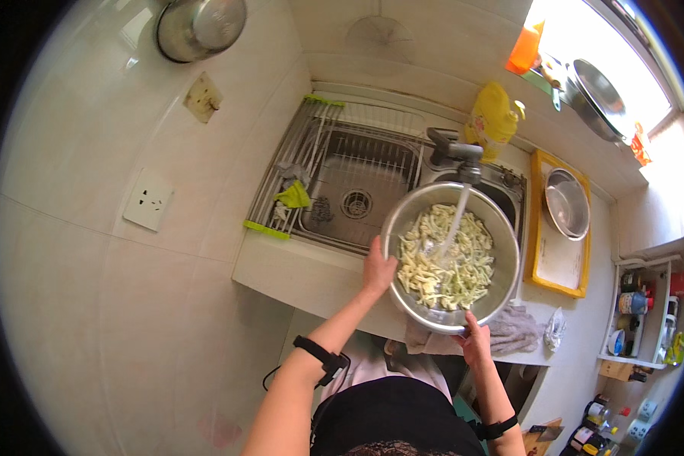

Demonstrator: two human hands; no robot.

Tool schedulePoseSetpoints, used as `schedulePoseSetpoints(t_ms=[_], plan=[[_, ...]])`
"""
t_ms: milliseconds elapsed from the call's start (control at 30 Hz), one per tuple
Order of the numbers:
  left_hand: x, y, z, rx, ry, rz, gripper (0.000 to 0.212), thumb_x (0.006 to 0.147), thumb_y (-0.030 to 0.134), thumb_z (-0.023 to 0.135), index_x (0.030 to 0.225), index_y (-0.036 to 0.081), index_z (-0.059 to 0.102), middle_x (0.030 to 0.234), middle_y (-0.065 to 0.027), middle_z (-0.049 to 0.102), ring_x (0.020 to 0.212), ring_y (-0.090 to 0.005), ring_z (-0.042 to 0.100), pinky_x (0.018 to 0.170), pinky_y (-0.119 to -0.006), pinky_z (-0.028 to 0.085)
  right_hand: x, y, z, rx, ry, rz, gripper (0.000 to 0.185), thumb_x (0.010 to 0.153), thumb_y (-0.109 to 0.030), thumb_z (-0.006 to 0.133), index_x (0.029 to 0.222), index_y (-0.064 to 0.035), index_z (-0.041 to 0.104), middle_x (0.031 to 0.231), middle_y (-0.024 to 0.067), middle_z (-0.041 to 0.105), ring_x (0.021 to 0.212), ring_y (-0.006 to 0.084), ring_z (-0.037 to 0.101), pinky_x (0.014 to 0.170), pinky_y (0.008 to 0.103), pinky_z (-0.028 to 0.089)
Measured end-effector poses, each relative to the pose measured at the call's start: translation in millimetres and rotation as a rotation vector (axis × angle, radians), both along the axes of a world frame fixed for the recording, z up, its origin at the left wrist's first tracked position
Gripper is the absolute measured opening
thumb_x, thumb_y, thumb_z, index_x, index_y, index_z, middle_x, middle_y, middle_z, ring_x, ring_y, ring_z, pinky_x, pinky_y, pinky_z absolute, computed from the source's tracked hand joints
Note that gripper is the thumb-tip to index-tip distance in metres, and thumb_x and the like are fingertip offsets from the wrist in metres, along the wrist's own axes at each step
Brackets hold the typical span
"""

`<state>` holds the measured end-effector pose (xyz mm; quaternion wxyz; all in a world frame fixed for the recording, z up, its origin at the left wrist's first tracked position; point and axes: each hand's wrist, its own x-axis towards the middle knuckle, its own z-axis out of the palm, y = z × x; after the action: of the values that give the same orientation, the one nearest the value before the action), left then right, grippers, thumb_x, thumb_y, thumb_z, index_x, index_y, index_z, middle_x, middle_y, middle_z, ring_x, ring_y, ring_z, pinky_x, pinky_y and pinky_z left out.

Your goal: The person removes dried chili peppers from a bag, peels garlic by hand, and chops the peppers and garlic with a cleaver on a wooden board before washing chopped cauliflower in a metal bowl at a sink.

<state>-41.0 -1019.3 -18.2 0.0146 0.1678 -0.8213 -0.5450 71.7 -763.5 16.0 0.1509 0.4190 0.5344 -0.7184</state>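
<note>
A large stainless steel bowl (508, 285) is held under the faucet (468, 157), and water streams into it. Inside lie many pale cut vegetable pieces, which look like cauliflower (473, 279). My left hand (379, 268) grips the bowl's left rim. At the near rim, my right hand (474, 340) holds on with the thumb on top. The undersides of the bowl and the fingers beneath it are hidden. To the left is the sink basin (342, 182), with a roll-up drying rack (271, 188) across its left side and a green cloth (293, 195) on the rack.
A yellow jug with a pump (491, 122) stands behind the faucet. Right of the sink, a yellow-rimmed tray (556, 285) bears a metal bowl (567, 204). A grey towel (513, 330) and a crumpled plastic bag (555, 330) lie at the counter's front. A shelf with jars (638, 365) is farther right.
</note>
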Motion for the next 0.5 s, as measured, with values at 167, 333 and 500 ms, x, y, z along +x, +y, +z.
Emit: schedulePoseSetpoints(t_ms=[167, 333, 500], plan=[[0.8, -16.1, 1.5, 0.114, -0.069, -0.137, 0.058, 0.081, 0.018, 0.06, 0.133, 0.0, 0.04, 0.123, -0.0225, 0.054, 0.111, -0.0359, 0.054, 0.091, -0.04, 0.044, 0.8, 3.9, -38.3, -0.135, 0.017, -0.159, 0.021, 0.083, -0.012, 0.063, 0.1, -0.0011, 0.057, 0.095, 0.0098, 0.063, 0.084, 0.0241, 0.063, 0.07, 0.0394, 0.055], [-25.9, -94.3, 1.5, -0.139, 0.274, -0.107, 0.029, 0.086, 0.008, 0.056, 0.115, 0.006, 0.055, 0.132, -0.0142, 0.048, 0.12, -0.0342, 0.046, 0.1, -0.04, 0.038, -1.0, 4.7, -35.8, 0.106, -0.003, -0.159, 0.015, 0.074, -0.013, 0.065, 0.082, -0.0045, 0.056, 0.071, 0.0048, 0.057, 0.055, 0.018, 0.057, 0.043, 0.0304, 0.047], [-72.9, -184.5, -14.7, -0.609, 0.281, 0.006, 0.046, 0.08, -0.007, 0.054, 0.122, 0.011, 0.053, 0.147, -0.0087, 0.03, 0.129, -0.0349, 0.033, 0.103, -0.047, 0.032, 2.0, 6.4, -39.1, 0.149, 0.023, -0.195, 0.014, 0.072, -0.011, 0.063, 0.08, -0.0047, 0.054, 0.068, 0.0032, 0.054, 0.052, 0.0181, 0.055, 0.042, 0.0322, 0.045]])
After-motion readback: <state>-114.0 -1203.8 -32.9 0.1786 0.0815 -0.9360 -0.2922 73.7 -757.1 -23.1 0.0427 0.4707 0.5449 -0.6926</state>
